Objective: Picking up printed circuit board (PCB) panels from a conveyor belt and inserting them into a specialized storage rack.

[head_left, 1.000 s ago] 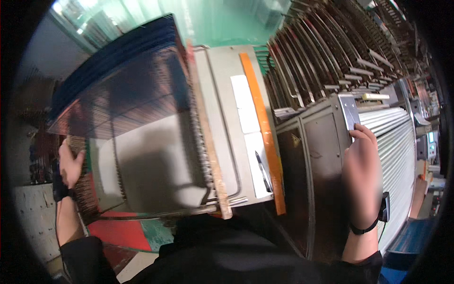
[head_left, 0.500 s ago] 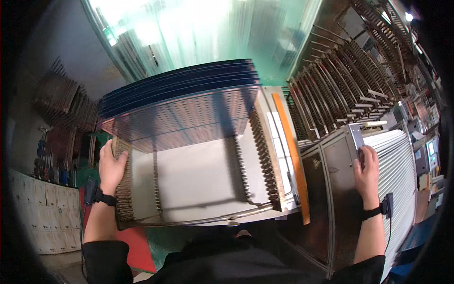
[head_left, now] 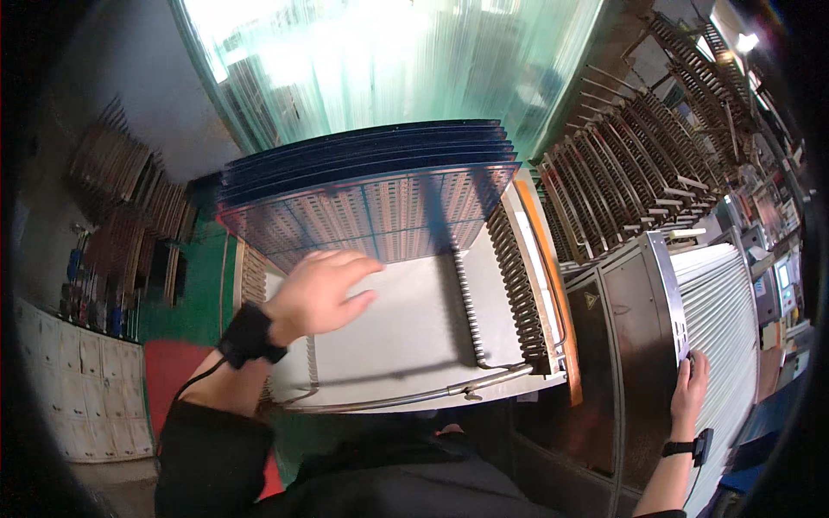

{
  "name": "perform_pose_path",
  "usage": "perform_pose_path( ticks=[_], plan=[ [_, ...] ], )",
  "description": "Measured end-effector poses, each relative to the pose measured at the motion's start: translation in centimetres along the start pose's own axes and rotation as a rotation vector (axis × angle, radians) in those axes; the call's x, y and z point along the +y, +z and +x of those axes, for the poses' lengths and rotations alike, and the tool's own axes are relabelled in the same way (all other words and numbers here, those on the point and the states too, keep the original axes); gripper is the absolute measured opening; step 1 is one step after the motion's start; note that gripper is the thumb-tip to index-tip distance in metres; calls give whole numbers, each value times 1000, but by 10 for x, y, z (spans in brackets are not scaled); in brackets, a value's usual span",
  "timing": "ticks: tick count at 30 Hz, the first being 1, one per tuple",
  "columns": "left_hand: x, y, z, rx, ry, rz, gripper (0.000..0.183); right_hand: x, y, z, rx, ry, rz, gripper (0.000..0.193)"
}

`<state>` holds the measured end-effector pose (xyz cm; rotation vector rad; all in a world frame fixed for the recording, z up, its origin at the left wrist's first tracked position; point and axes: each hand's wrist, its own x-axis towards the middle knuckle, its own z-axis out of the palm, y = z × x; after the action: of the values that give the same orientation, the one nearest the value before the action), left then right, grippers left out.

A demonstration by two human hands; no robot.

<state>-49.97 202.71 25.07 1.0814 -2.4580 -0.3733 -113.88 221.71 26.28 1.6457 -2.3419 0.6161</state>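
An empty left hand (head_left: 321, 292), fingers spread, hovers over a coil-lined rack (head_left: 515, 289), blue circuit panels (head_left: 371, 211) upright at its far side; the right hand (head_left: 689, 388) touches a steel machine (head_left: 642, 298) at right, grip unclear.

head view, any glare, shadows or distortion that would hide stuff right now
Head view: glare whites out much of the translucent curtain; head view: dark shadow bands cross the white surface, but dots on the front board are readable; head view's rim: the pale lockers look bent and corners go black.
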Motion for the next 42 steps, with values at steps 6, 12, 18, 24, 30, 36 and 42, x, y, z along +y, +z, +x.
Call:
perform_pose_path(
  ticks=[6,12,18,24,30,36,42],
  plan=[
    [29,0,75,-86,-257,81,44,0,2,-4,24,21,-51,24],
    [10,-2,63,24,-347,93,44,1,3,0,4,-17,-87,26],
    [30,45,85,-15,-118,-164,37,4,-13,-16,13,190,-8,35],
    [98,67,100,56,78,-457,28,-17,11,7,217,114,149,56],
    [183,115,160,-28,189,-583,25,100,-46,-41,560,364,222,78],
    [233,175,175,-37,229,-680,25,325,-198,-130,985,495,-272,84],
    [389,207,215,-54,298,-694,25,436,-340,-182,1134,810,-379,81]
  ],
)
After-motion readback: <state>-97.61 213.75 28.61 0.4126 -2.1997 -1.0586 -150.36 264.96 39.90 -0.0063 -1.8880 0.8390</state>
